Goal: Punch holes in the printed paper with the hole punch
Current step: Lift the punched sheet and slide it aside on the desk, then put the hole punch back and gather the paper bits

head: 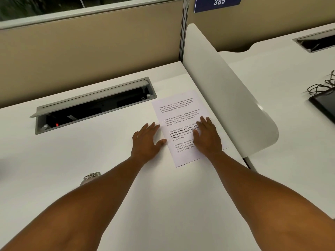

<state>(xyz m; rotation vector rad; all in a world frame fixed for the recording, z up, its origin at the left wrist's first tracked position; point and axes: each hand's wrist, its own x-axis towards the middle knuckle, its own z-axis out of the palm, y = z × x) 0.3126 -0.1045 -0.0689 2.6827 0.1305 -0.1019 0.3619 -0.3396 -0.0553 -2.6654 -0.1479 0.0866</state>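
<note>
Desk: white desk (108,178), cubicle.
Grip: our right hand (206,138) flat on paper (177,113); left hand (146,142) flat at its edge, holding nothing.
Risk: sheet slides; hole punch (90,177) behind left forearm.

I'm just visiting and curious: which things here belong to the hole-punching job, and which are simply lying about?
For the job:
printed paper
hole punch
left hand
right hand

Lying about:
cable tray
black device
cables

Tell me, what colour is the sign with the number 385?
The sign is dark blue with white numbers, seen in the head view.
</note>
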